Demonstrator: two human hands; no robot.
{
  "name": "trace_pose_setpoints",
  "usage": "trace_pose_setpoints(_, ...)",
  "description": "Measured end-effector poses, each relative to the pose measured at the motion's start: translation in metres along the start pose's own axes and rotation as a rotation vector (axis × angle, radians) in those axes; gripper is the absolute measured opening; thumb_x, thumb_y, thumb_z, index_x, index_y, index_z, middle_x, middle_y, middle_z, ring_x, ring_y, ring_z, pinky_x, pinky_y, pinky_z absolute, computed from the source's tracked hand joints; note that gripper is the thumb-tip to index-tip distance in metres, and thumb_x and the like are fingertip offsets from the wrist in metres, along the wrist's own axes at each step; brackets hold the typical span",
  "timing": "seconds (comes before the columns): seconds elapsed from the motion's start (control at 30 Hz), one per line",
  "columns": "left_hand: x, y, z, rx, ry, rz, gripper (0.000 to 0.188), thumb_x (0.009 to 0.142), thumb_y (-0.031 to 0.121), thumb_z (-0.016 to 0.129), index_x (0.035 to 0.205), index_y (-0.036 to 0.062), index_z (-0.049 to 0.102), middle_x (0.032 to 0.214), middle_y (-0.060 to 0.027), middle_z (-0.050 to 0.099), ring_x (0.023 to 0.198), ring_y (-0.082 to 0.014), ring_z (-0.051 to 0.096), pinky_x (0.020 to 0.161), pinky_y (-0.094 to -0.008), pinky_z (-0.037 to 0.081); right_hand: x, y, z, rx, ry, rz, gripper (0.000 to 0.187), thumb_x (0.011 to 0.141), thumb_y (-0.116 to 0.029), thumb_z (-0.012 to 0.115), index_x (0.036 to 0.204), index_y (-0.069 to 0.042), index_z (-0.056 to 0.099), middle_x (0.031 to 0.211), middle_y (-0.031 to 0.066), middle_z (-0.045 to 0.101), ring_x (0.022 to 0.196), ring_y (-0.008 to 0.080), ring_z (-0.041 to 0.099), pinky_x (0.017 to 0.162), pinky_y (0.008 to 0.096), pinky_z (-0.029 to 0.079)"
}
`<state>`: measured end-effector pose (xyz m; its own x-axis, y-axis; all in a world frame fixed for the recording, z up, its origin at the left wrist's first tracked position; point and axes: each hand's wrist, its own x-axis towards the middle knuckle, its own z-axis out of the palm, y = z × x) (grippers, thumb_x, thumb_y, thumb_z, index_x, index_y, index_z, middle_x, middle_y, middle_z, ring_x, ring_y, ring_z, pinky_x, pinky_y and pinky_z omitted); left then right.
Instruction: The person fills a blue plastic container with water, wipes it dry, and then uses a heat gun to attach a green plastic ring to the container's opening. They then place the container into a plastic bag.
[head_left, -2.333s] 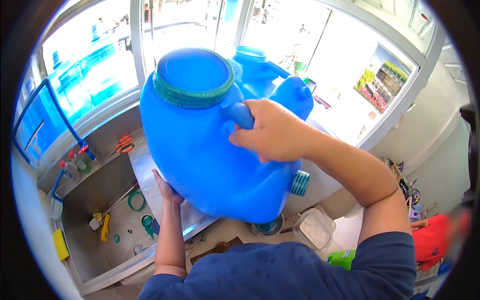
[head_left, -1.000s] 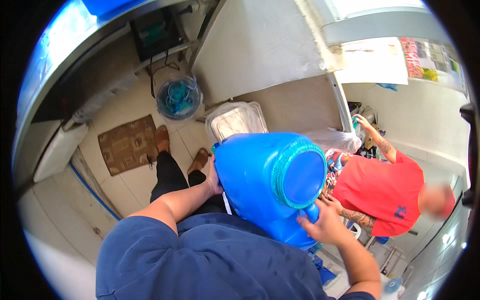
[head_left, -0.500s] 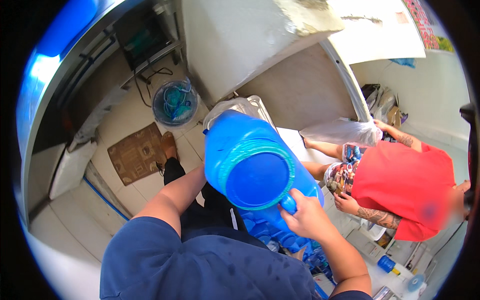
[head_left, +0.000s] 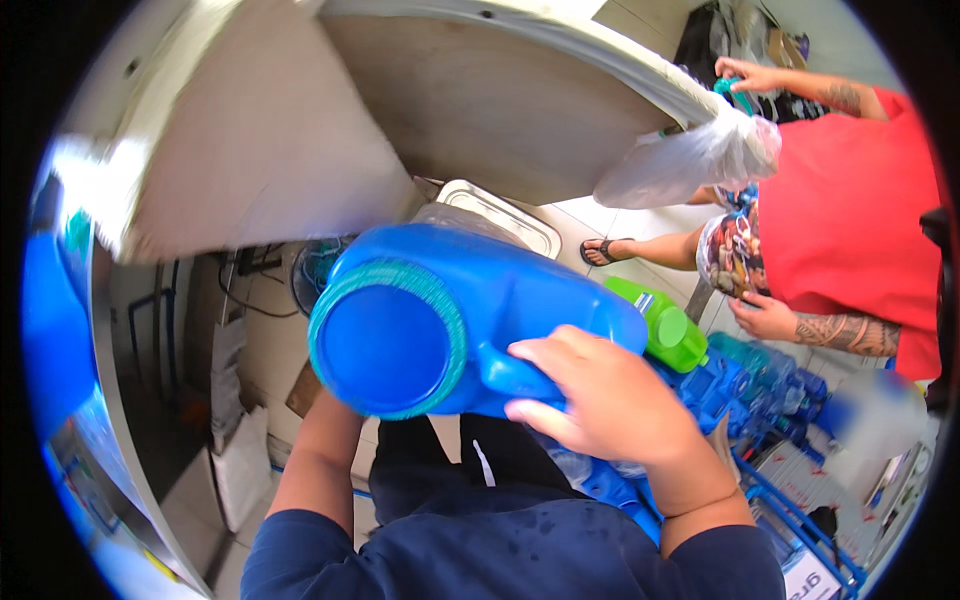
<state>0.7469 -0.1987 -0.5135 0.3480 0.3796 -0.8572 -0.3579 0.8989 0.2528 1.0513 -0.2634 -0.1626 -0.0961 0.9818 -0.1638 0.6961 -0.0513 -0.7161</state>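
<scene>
A large blue water jug (head_left: 540,290) lies on its side in front of my body, its round blue cap (head_left: 390,340) facing me. A teal ring (head_left: 457,335) circles the cap. My right hand (head_left: 615,400) is at the jug's moulded handle, thumb and forefinger on either side of it. My left forearm (head_left: 318,465) reaches up to the jug's cap end. The left hand itself is hidden behind the jug, so its fingers do not show.
A bright green jug (head_left: 670,325) and several blue containers (head_left: 715,390) stand to the right. Beyond them is a person in a red shirt (head_left: 850,215), a small teal thing in one hand. A pale counter (head_left: 270,150) rises ahead, with a white tray (head_left: 500,215) by its foot.
The jug has swung so its cap end points further left. My right hand has moved along with it, its fingers now more spread at the handle. My view has turned; the green jug now shows.
</scene>
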Motion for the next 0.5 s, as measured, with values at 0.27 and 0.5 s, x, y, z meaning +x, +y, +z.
trace_pose_setpoints(0.27, 0.004, 0.011, -0.042, 0.279, 0.139, -0.033, 0.069, 0.091, 0.064, 0.044, 0.130, 0.0098, 0.062, 0.125, -0.0145, 0.064, 0.108, -0.0294, 0.062, 0.094, -0.0455, 0.049, -0.073, 0.311, 0.170, 0.492, 0.362, 1.110, 0.043, 0.094, -0.026, 0.067, 0.128, -0.002, 0.059, 0.102, 0.0114, 0.071, 0.093, 0.0200, 0.067, 0.082, 0.0339, 0.052)
trace_pose_setpoints(0.5, 0.040, 0.034, -0.036, 0.452, 0.157, -0.021, 0.066, 0.092, 0.062, 0.046, 0.128, 0.0095, 0.063, 0.123, -0.0142, 0.065, 0.106, -0.0289, 0.063, 0.093, -0.0446, 0.050, -0.135, 0.344, 0.346, 0.426, 0.176, 1.120, 0.052, 0.091, -0.020, 0.067, 0.139, -0.006, 0.052, 0.104, 0.0132, 0.068, 0.094, 0.0261, 0.067, 0.080, 0.0386, 0.053)
